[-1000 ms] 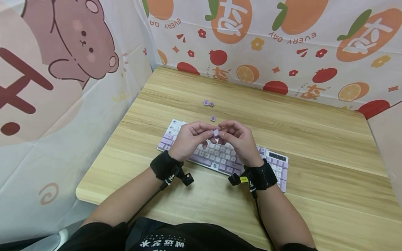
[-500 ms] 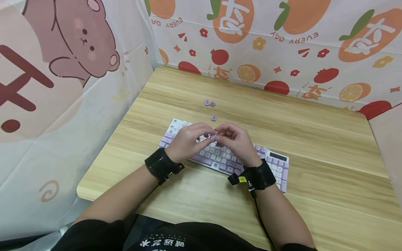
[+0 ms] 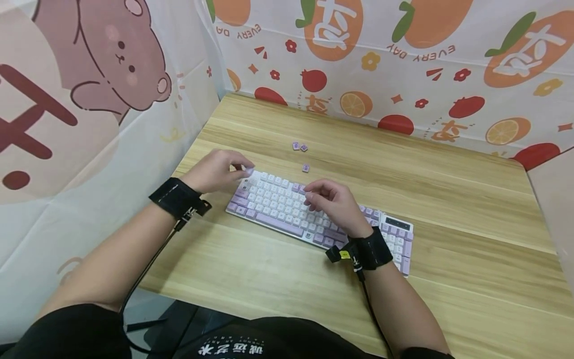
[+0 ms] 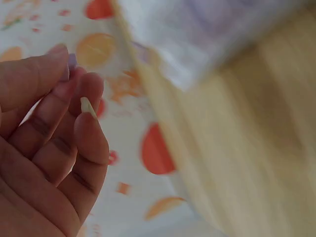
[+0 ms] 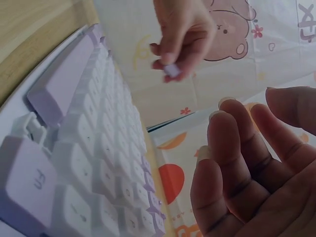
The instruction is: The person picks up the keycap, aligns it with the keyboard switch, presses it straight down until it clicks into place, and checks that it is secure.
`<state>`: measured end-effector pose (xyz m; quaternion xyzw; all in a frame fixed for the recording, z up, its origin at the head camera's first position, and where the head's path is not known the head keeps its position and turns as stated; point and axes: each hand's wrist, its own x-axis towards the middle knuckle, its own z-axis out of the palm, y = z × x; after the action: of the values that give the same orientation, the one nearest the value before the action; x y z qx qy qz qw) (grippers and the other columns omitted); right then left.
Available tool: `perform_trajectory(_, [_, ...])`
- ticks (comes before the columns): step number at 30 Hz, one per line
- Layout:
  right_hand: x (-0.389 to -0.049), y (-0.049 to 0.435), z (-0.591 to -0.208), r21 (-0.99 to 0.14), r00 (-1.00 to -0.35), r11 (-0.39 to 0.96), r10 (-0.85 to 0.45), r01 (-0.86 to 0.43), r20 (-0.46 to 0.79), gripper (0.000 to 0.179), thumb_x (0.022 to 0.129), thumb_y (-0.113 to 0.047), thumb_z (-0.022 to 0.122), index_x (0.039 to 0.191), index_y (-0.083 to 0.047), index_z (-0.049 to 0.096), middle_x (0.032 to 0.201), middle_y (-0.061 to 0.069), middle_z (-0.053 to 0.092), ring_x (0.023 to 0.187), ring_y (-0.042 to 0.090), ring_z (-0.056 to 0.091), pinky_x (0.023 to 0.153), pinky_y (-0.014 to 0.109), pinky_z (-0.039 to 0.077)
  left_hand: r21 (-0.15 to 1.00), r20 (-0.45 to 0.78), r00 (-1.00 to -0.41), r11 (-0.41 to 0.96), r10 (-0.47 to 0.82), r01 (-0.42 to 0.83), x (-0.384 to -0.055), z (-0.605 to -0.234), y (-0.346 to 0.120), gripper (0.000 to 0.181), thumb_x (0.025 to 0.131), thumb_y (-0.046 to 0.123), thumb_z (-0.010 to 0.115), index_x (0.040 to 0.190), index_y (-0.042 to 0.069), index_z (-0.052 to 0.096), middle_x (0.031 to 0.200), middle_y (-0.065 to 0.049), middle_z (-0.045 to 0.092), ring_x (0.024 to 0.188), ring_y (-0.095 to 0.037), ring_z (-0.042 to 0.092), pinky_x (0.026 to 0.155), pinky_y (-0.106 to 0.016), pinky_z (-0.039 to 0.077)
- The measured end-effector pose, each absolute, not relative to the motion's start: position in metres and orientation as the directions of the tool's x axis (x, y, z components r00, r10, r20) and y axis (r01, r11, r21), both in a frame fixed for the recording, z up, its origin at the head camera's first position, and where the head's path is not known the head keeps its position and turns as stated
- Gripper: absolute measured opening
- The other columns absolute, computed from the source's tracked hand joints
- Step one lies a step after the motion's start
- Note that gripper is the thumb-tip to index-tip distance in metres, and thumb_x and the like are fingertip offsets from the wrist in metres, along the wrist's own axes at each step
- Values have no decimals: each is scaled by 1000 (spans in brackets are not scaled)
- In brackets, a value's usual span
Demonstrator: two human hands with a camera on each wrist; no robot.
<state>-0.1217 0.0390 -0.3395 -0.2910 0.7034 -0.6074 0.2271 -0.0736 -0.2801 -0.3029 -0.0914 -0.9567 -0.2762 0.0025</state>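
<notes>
A small light-purple keycap (image 4: 72,61) is pinched between the thumb and fingertips of my left hand (image 3: 215,170), above the far left corner of the keyboard (image 3: 278,225). The same keycap and left hand (image 5: 185,34) also show in the right wrist view. White and purple keys cover the keyboard. Over its middle hovers my right hand (image 3: 336,205), fingers loosely bent, with nothing visible between them. In the right wrist view a bare white mount (image 5: 35,127) shows between the Fn key (image 5: 29,180) and a long purple key (image 5: 66,79).
Behind the keyboard, two purple keycaps (image 3: 296,146) lie side by side and another keycap (image 3: 306,168) lies nearer. A small dark display (image 3: 397,224) sits at the keyboard's right end. Printed cloth (image 3: 381,60) hangs along the wooden table's back and left sides.
My left hand has parted from the right hand and moved left with the keycap, from over the keyboard's middle to its far left corner. The right hand has stayed nearly in place.
</notes>
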Motion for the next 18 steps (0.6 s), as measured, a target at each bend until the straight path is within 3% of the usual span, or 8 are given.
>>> perform_trajectory(6, [-121, 38, -341, -984, -723, 120, -690, -130, 12, 31, 97, -23, 64, 116, 1, 64, 96, 10, 70, 83, 26, 65, 76, 43, 55, 511, -71, -985, 854, 160, 102, -82, -320, -301, 19, 90, 9, 71, 108, 7, 75, 107, -10, 73, 92, -21, 64, 80, -39, 50])
perform_trajectory(18, [-122, 38, -345, -982, -712, 130, -702, -140, 8, 31, 97, -26, 64, 114, -1, 66, 95, 9, 70, 83, 27, 65, 76, 49, 54, 553, -49, -978, 821, 204, 144, -93, -341, -311, 16, 86, 9, 75, 101, 12, 78, 95, -1, 70, 82, -16, 58, 73, -31, 47])
